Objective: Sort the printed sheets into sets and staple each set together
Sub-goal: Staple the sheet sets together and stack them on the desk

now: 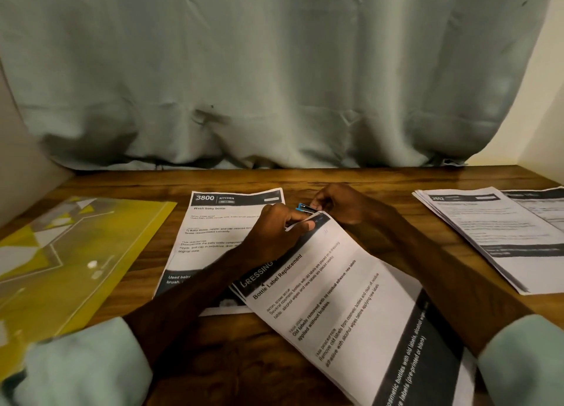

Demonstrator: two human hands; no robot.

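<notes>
Far to the left of the hands, a yellow folder (79,253) lies flat on the wooden table (351,180). Just left of the left hand, and partly under that forearm, lies a single printed sheet (219,222) headed "Wash baby bottle".

The left hand (274,231) pinches the top corner of a set of sheets (345,299), with thumb and fingers curled round the edge. The set is headed "Bottle Label Replacement" and slants from that corner back toward the person.

Between the two hands, at that same corner, is a small blue object. It is probably a stapler (306,208), though most of it is hidden. The right hand (338,204) is curled round it.

Well to the right of the right hand rests a stack of printed sheets (494,238), slightly fanned.

To staple well, square the edges at the pinched corner. Seat the stapler fully over every sheet and clear of the left fingertips, then squeeze firmly once.
</notes>
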